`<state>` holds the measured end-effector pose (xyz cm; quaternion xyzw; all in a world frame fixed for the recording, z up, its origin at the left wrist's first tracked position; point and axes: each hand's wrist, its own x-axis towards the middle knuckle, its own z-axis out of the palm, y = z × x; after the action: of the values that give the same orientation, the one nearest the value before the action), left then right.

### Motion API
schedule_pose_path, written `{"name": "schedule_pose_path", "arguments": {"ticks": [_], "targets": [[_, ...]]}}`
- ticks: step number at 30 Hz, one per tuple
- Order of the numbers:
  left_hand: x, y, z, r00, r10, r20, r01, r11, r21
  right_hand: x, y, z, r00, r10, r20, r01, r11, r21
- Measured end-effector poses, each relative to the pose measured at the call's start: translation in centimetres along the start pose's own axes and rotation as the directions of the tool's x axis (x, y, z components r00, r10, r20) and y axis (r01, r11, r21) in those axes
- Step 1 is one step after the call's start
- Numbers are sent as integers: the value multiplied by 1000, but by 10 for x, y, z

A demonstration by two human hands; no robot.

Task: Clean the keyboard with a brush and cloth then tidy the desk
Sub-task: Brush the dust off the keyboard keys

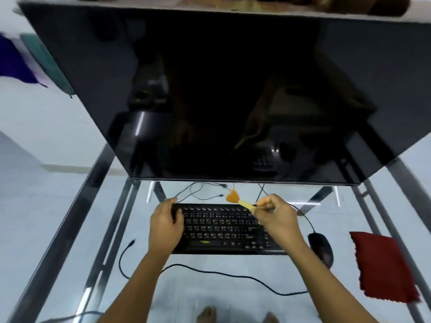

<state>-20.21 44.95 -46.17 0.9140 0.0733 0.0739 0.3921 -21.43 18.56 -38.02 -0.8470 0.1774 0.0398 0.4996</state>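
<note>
A black keyboard [221, 229] lies on the glass desk [210, 276] in front of a large dark monitor. My left hand [164, 223] grips the keyboard's left end, thumb on its far corner. My right hand [276, 216] is over the keyboard's right part and pinches the pale handle of a small brush [238, 199]. The brush's orange bristles point away from me, above the keyboard's far edge. A dark red cloth [384, 266] lies flat at the desk's right side, apart from both hands.
A black mouse [320, 249] sits right of the keyboard, its cable looping behind. A loose black cable [210, 272] runs across the desk in front of the keyboard. The monitor [221, 89] looms over the far half. Metal desk frame bars run down both sides.
</note>
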Motion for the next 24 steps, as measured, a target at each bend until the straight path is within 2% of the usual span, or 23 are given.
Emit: {"name": "schedule_pose_path", "arguments": {"ticks": [3,7,10,12,15,16,18,19,20,21,22,23,24], "targets": [[0,-39,-19,997,40,63,-44,998,53,-3,-16,34,998,47,32,-51,990,134],[-3,-63,-26,973,176,152,-190,979,79,-6,-37,68,997,63,32,-70,926,370],[-1,-72,-26,974,165,157,-170,985,20,-8,-51,90,997,78,-3,-62,817,573],[2,-74,-26,977,141,159,-139,990,-26,-9,-55,100,997,75,-30,-41,789,613],[3,-79,-26,971,138,193,-128,990,-65,-16,-51,115,1000,18,-24,-6,894,449],[2,-83,-26,970,135,204,-122,990,-74,-21,-47,120,999,-22,31,10,932,361],[2,-88,-26,968,132,214,-120,990,-67,-33,-37,130,964,-94,249,47,981,188],[1,-90,-25,968,129,216,-119,991,-61,-37,-31,134,929,-133,346,108,990,91],[1,-91,-26,968,128,217,-117,991,-61,-38,-25,136,911,-169,376,180,984,6],[0,-91,-26,967,128,220,-117,991,-63,-36,-20,136,918,-223,328,253,966,-54],[-1,-90,-26,966,128,224,-117,991,-64,-33,-18,133,938,-284,200,306,948,-91],[-2,-90,-26,965,126,229,-114,992,-62,-31,-19,129,943,-327,61,331,940,-80],[-2,-91,-26,965,120,232,-109,992,-58,-29,-21,126,947,-320,-9,320,947,-20]]}}
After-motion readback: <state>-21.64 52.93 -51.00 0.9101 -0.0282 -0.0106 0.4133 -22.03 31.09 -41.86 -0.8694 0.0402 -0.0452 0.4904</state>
